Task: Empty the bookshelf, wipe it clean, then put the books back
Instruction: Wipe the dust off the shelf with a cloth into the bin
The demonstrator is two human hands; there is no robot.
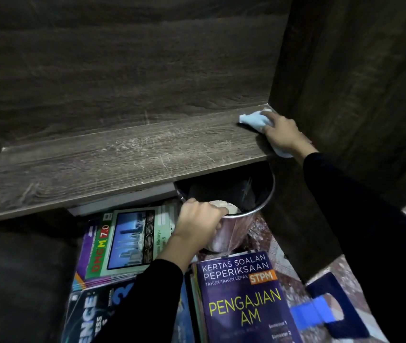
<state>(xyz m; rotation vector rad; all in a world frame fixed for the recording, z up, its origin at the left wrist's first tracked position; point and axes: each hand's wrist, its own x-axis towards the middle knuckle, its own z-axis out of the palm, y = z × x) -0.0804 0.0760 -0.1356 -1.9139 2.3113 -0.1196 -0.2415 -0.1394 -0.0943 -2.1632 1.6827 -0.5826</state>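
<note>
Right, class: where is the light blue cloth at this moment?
In the head view, the light blue cloth lies at the right end of the shelf, by the side panel, gripped by the right hand.

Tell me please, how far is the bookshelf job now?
Emptying looks done: the shelf is bare, books lie on the floor. Wiping is in hand: the right hand holds a cloth at its corner, the left hand holds a bin. Putting books back remains.

The shelf [122, 154] covers the far side of the metal bin [258, 194]. In front of the bin, the purple book [241, 305] and the science book [85, 315] run off the bottom edge. Above the bin, the right hand [282, 134] hides most of the cloth [252, 120].
</note>
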